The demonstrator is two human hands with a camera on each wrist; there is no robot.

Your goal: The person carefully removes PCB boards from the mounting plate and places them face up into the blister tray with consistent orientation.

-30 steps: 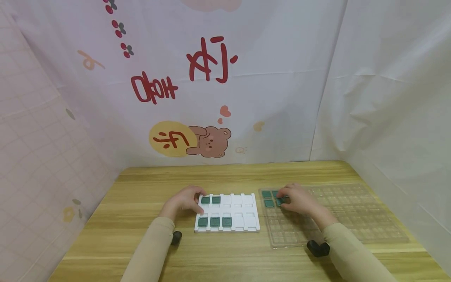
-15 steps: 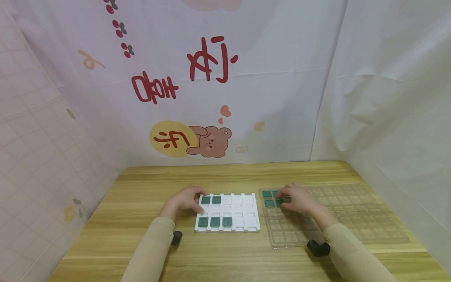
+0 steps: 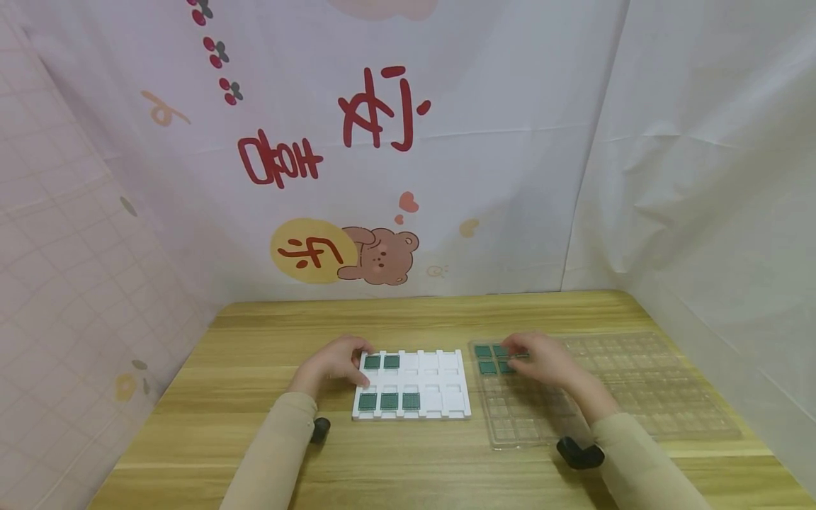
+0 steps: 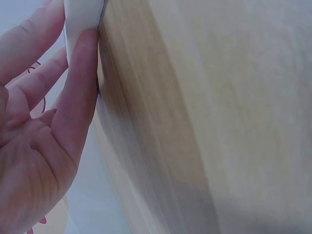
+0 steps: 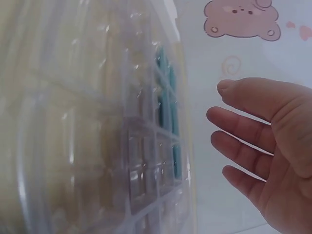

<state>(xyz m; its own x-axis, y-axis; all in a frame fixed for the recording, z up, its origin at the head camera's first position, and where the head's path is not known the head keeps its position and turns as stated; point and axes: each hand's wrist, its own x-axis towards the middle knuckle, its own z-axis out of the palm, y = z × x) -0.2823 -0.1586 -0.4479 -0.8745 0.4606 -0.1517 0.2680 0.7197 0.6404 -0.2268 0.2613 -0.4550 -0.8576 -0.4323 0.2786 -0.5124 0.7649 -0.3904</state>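
At the left end of the white tray (image 3: 440, 363), my left hand (image 3: 333, 360) holds the tray by its edge; the thumb (image 4: 80, 92) lies along the tray's side in the left wrist view. Green square chips (image 3: 389, 401) sit in the white tray, two in the far row and three in the near row. My right hand (image 3: 540, 360) is over the far left corner of the clear plastic tray (image 3: 516, 412), its fingers apart and holding nothing. Several green chips (image 3: 487, 367) lie in pockets beneath, partly hidden by the fingers.
Both trays lie on a wooden table (image 3: 382, 464), with a narrow gap between them. A black wrist mount (image 3: 580, 453) hangs below the right forearm and another (image 3: 320, 430) is beside the left. A printed white curtain (image 3: 497, 163) stands behind the table.
The chip that was tilted in my right fingers now lies flat in the clear tray. Those fingers have let go and drawn slightly up and right. My left hand has stayed put.
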